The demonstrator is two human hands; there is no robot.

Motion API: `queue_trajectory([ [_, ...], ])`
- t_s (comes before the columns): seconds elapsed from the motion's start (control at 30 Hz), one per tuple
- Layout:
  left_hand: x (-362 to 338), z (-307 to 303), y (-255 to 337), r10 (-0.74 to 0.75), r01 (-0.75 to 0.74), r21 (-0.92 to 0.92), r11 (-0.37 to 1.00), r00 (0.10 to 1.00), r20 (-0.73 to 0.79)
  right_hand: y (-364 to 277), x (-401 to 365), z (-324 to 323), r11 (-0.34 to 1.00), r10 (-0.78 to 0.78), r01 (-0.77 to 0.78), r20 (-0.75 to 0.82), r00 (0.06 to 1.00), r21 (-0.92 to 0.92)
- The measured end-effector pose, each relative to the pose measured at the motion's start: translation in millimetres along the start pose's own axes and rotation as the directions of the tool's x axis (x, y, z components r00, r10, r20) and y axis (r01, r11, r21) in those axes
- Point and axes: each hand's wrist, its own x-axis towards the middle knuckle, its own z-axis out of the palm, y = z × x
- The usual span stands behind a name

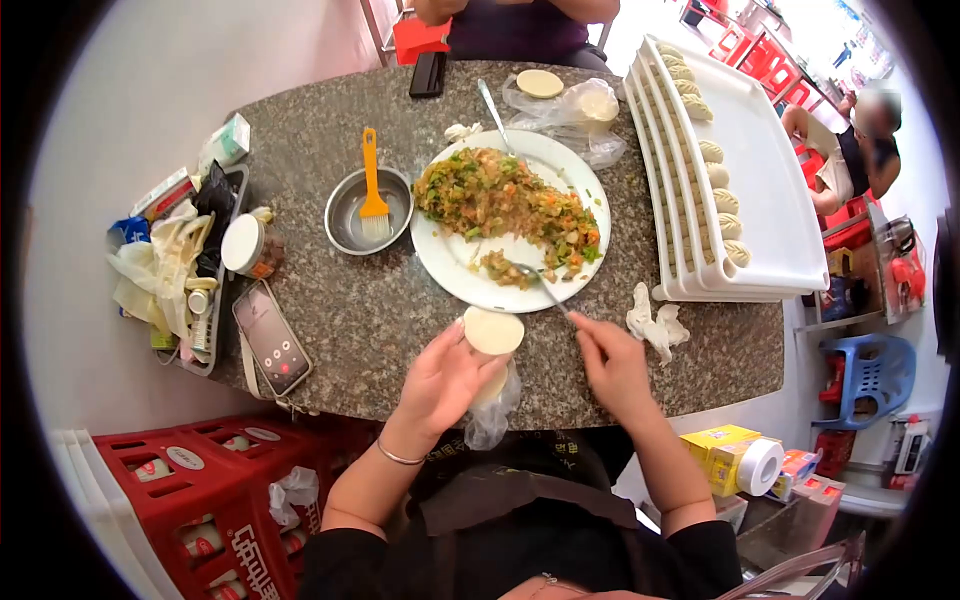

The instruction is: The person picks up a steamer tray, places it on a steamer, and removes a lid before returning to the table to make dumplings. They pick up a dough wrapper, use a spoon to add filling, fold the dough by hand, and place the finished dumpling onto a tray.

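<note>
My left hand point(440, 378) is palm up with a round dough wrapper point(493, 331) resting on its fingers, at the table's near edge. Just below it, more wrappers point(492, 385) lie by a clear plastic bag point(490, 420). My right hand point(612, 365) is closed on the handle of a metal spoon point(545, 286), whose bowl touches the chopped filling point(505, 268) on a large white plate point(455, 268). A second spoon point(492, 112) leans on the plate's far rim. Left of the plate, a metal bowl point(341, 232) holds a yellow brush point(371, 178).
Stacked white trays point(770, 190) with pleated dumplings point(727, 201) stand at the right. Crumpled tissue point(657, 322) lies near them. A phone point(272, 338), a jar point(250, 246) and a cluttered basket point(236, 195) are at the left. Another person point(520, 28) sits across the table.
</note>
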Motion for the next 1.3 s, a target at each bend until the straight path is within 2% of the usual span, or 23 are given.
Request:
queue_trajectory([
  [0.13,4,3,4,0.025,-0.023,-0.128,0.992,1.000,0.013,-23,-20,9,0.997,0.009,0.000,0.112,0.994,-0.077],
  [0.2,3,2,9,0.030,-0.028,-0.172,0.985,1.000,0.008,-26,-25,10,0.998,-0.034,0.040,0.113,0.993,-0.050],
  [0.27,2,1,14,0.045,-0.053,-0.131,0.990,0.997,-0.065,-30,-24,4,1.000,-0.016,0.015,0.150,0.989,0.011],
  [0.3,1,-3,18,0.045,-0.051,-0.103,0.993,0.997,-0.061,-29,-17,4,0.997,-0.064,0.059,0.109,0.992,0.050],
  [0.4,1,-5,27,0.023,-0.027,-0.085,0.996,0.999,-0.039,-25,11,12,0.998,-0.023,0.020,0.050,0.999,0.057],
  [0.47,1,-6,31,0.044,-0.049,-0.114,0.992,0.998,-0.046,-26,12,18,0.997,-0.060,0.056,0.091,0.994,0.055],
  [0.53,1,-8,32,0.031,-0.035,-0.150,0.988,0.999,-0.032,-30,-1,19,0.996,-0.077,0.066,0.230,0.970,0.057],
  [0.6,1,-13,30,0.046,-0.051,-0.121,0.991,0.998,-0.039,-25,-4,16,0.996,-0.081,0.068,0.239,0.968,0.064],
  [0.67,3,-15,26,0.053,-0.055,-0.082,0.995,0.998,-0.036,-23,-5,13,0.994,0.028,-0.040,0.120,0.992,0.101],
  [0.73,3,-14,21,0.103,-0.106,-0.042,0.993,0.992,-0.070,-22,-7,14,0.994,0.059,-0.070,0.125,0.990,0.089],
  [0.8,-1,-12,20,0.125,-0.125,-0.001,0.992,0.987,-0.102,-24,-11,19,0.989,-0.073,0.047,0.196,0.978,0.137],
  [0.87,-8,-9,22,0.148,-0.144,0.036,0.989,0.978,-0.144,-25,-10,12,0.985,-0.032,-0.005,0.213,0.977,0.171],
  [0.93,-17,-6,28,0.172,-0.148,0.165,0.975,0.975,-0.142,-21,-10,4,0.840,0.168,-0.315,0.341,0.925,0.442],
  [1.0,-18,-6,35,0.154,-0.130,0.219,0.967,0.983,-0.097,-25,-7,3,0.862,0.131,-0.290,0.370,0.920,0.416],
  [1.03,-19,-7,38,0.166,-0.141,0.248,0.958,0.983,-0.084,-27,-4,2,0.949,-0.019,-0.073,0.287,0.958,0.305],
  [1.07,-20,-8,41,0.178,-0.152,0.277,0.949,0.981,-0.071,-29,0,1,0.975,-0.181,0.145,0.225,0.957,0.169],
  [1.1,-24,-9,47,0.189,-0.170,0.233,0.957,0.980,-0.065,-33,2,0,0.969,-0.214,0.186,0.166,0.963,0.165],
  [1.13,-29,-13,50,0.188,-0.166,0.234,0.958,0.979,-0.076,-32,3,-1,0.972,-0.202,0.178,0.158,0.967,0.151],
  [1.23,-49,-30,62,0.355,-0.291,0.333,0.897,0.923,-0.150,-20,0,5,0.983,-0.037,0.013,0.128,0.991,0.181],
  [1.3,-61,-44,65,0.349,-0.277,0.358,0.892,0.925,-0.152,-18,-5,15,0.977,-0.025,-0.006,0.145,0.989,0.212],
])
